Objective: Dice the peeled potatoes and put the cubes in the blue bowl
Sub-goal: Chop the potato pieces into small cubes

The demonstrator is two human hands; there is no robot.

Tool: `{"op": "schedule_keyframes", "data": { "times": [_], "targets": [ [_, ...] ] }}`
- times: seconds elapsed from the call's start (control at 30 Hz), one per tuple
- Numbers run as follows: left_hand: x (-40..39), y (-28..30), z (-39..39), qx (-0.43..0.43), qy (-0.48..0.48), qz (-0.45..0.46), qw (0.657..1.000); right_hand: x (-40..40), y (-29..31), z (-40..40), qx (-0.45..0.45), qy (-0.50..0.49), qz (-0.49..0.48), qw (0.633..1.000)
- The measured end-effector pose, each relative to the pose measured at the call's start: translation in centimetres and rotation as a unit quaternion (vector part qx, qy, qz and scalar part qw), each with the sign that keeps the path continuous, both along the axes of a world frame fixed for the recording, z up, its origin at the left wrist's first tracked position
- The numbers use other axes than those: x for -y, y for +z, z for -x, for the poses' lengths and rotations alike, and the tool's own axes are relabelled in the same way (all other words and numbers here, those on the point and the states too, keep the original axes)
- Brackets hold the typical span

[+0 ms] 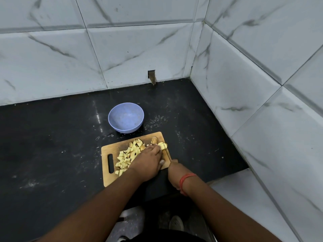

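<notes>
Lying at the far right corner of one wooden cutting board, a pale yellow potato is partly sliced, with the left hand pressing its fingertips down on it. One further potato, brownish and rounded, sits just beyond it on the board. A heap of irregular pale cubes, too many to count, covers the board's middle and left; the left hand overlaps part of it. The right hand is clamped on a knife, whose thin blade runs along the board's right edge to the sliced potato. One orange band circles the right wrist. The board is rectangular, with a slot handle at its left end. One blue bowl, round and matte, stands beyond the board, apart from it, holding no cubes. Both rest on a black glossy counter, flecked with white. Marble-patterned tiles line the two walls.
</notes>
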State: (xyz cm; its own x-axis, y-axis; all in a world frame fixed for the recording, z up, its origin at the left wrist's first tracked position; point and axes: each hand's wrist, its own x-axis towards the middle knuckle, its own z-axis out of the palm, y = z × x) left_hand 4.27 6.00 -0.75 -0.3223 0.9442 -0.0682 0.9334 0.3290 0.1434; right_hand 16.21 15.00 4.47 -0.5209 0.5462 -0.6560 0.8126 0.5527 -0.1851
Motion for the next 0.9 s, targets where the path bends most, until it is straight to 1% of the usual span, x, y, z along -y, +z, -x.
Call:
{"op": "schedule_keyframes", "data": {
  "times": [0.07, 0.2, 0.27, 0.37, 0.43, 0.53, 0.67, 0.77, 0.9],
  "targets": [
    [0.0, 0.1, -0.1, 0.003, 0.006, 0.0, 1.0, 0.2, -0.5, -0.3, 0.014, -0.014, -0.02, 1.0],
    [0.1, 0.1, -0.2, 0.002, 0.009, 0.006, 1.0, 0.7, -1.0, -1.7, 0.024, -0.01, -0.003, 1.0],
    [0.2, -0.1, -0.3, 0.003, 0.007, 0.008, 1.0, 0.6, -1.0, -2.3, 0.036, -0.025, 0.008, 0.999],
    [0.4, 0.0, -0.3, 0.008, 0.008, 0.01, 1.0, 0.3, -0.3, -2.9, 0.04, 0.005, 0.025, 0.999],
    [0.4, 0.0, -0.2, 0.008, 0.007, 0.014, 1.0, 0.1, 0.1, -3.3, 0.014, -0.002, 0.038, 0.999],
    [0.4, -0.1, 0.2, 0.009, 0.001, 0.018, 1.0, -0.1, 0.8, -2.9, -0.056, -0.058, 0.037, 0.996],
    [0.5, -0.3, 0.5, 0.01, -0.007, 0.022, 1.0, 0.0, 1.6, -1.3, -0.064, -0.034, 0.023, 0.997],
    [0.5, -0.3, 0.6, 0.014, -0.007, 0.021, 1.0, 0.0, 1.7, -0.1, -0.044, -0.02, 0.02, 0.999],
    [0.6, -0.2, 0.6, 0.02, -0.006, 0.009, 1.0, 0.1, 1.8, 1.0, -0.027, -0.026, 0.023, 0.999]
  ]
}}
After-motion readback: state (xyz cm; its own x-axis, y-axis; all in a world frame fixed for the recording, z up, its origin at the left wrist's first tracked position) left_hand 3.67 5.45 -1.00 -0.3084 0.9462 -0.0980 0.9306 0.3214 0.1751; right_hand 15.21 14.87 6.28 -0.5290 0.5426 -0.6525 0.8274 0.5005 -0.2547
